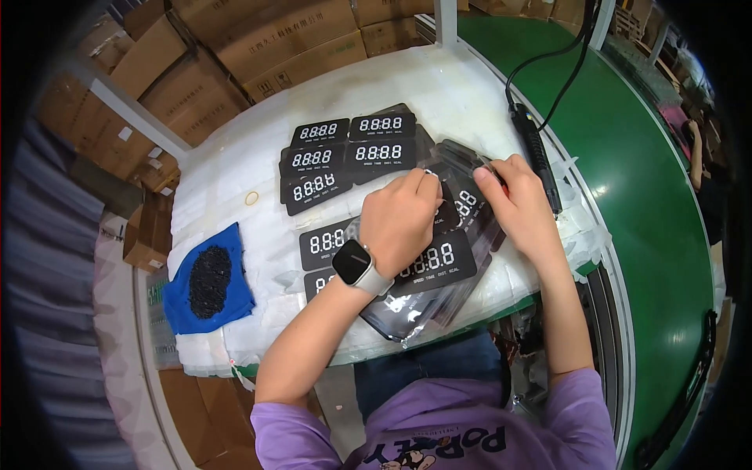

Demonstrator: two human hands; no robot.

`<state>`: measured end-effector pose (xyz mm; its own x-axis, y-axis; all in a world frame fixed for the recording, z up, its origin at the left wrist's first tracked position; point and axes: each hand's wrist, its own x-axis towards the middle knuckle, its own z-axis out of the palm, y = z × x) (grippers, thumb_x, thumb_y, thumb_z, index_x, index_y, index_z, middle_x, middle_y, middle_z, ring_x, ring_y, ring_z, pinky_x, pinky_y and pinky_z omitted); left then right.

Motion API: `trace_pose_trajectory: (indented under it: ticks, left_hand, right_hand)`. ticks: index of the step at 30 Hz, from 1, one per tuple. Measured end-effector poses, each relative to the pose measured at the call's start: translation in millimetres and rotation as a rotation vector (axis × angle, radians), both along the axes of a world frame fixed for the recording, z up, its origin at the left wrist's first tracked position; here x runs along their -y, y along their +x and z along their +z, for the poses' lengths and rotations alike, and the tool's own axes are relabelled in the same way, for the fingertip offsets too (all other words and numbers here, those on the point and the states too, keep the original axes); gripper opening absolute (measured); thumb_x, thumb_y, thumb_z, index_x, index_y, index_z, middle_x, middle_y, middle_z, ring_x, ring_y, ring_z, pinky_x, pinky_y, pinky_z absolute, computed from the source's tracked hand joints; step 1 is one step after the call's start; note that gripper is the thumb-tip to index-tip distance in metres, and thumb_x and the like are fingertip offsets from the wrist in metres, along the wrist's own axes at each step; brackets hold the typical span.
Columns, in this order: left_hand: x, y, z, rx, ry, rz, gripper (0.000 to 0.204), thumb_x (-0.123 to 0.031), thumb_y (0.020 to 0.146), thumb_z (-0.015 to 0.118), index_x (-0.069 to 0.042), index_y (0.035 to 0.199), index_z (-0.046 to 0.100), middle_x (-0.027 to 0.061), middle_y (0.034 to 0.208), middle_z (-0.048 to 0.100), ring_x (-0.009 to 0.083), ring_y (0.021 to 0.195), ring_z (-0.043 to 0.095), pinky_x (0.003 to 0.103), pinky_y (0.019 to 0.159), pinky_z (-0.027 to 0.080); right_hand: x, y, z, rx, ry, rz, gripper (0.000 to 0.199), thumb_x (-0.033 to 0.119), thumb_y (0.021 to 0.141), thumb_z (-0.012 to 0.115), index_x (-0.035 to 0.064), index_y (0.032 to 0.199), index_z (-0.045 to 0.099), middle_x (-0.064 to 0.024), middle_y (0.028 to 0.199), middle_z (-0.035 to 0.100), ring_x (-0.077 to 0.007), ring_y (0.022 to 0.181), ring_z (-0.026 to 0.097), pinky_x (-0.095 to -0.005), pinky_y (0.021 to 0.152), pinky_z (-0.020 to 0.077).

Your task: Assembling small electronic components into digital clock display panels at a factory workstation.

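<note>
My left hand, with a white-banded watch at its wrist, is closed in a pinch over the panels; what its fingertips hold is partly hidden. My right hand is closed on the upper right edge of a black display panel with white digit shapes, covered in clear film. Just below, another black panel lies tilted over a stack of clear plastic film at the near edge. Overlapping panels lie in rows beyond and left of my left hand.
A blue cloth with a pile of small black pieces lies on the left of the white-covered table. At the right edge stands a black corded pen-shaped tool. Cardboard boxes are stacked behind; a tan ring lies mid-left.
</note>
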<state>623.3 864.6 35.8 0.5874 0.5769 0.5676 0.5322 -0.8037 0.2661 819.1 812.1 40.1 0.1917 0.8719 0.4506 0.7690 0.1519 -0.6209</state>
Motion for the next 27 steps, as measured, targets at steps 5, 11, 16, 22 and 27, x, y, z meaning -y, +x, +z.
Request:
trace_pose_trajectory:
  ticks: [5, 11, 16, 22, 27]
  left_hand:
    - [5.8, -9.5, 10.3, 0.065, 0.028, 0.004, 0.013, -0.006, 0.083, 0.073, -0.007, 0.086, 0.06, 0.0066, 0.082, 0.061, 0.0282, 0.076, 0.066, 0.04, 0.062, 0.052]
    - [-3.4, -77.7, 42.7, 0.075, -0.128, -0.385, 0.013, -0.007, 0.086, 0.067, -0.007, 0.095, 0.058, 0.0123, 0.082, 0.064, 0.0322, 0.079, 0.067, 0.042, 0.065, 0.052]
    - [-6.3, -178.3, 47.7, 0.68, -0.455, 0.009, 0.01, -0.013, 0.095, 0.062, -0.006, 0.091, 0.055, 0.0012, 0.08, 0.058, 0.0133, 0.07, 0.058, 0.027, 0.066, 0.047]
    - [-29.5, -202.7, 12.0, 1.232, -0.703, 0.142, 0.021, -0.003, 0.087, 0.071, -0.01, 0.084, 0.052, -0.0009, 0.075, 0.057, 0.0105, 0.069, 0.055, 0.026, 0.066, 0.046]
    - [-28.8, -183.6, 5.3, 0.996, -0.616, 0.144, 0.023, 0.01, 0.078, 0.065, -0.008, 0.083, 0.05, 0.0021, 0.085, 0.062, 0.0137, 0.089, 0.065, 0.027, 0.078, 0.05]
  right_hand:
    - [-14.0, -15.0, 5.4, -0.439, -0.398, 0.304, 0.022, 0.017, 0.088, 0.072, -0.0044, 0.09, 0.071, -0.0079, 0.066, 0.067, -0.0138, 0.058, 0.064, -0.03, 0.057, 0.0499]
    - [-32.3, 10.0, 16.0, -0.297, -0.234, 0.2, 0.016, 0.01, 0.085, 0.072, -0.0059, 0.086, 0.072, -0.0099, 0.069, 0.07, -0.0129, 0.06, 0.065, -0.0293, 0.057, 0.0513]
    - [-87.3, 39.1, 25.3, -0.181, -0.028, -0.034, 0.016, 0.01, 0.086, 0.072, -0.0054, 0.085, 0.073, -0.0101, 0.068, 0.07, -0.0141, 0.061, 0.066, -0.0304, 0.06, 0.0507]
    - [-193.8, 8.4, -18.2, -0.075, -0.169, 0.062, 0.02, 0.016, 0.084, 0.077, -0.0025, 0.09, 0.077, -0.0166, 0.076, 0.074, -0.024, 0.067, 0.074, -0.0345, 0.069, 0.0567]
    - [-170.3, -19.8, -8.2, 0.403, -0.02, -0.08, 0.038, 0.038, 0.089, 0.071, 0.001, 0.092, 0.078, -0.0219, 0.084, 0.074, -0.0359, 0.087, 0.073, -0.0426, 0.08, 0.0557]
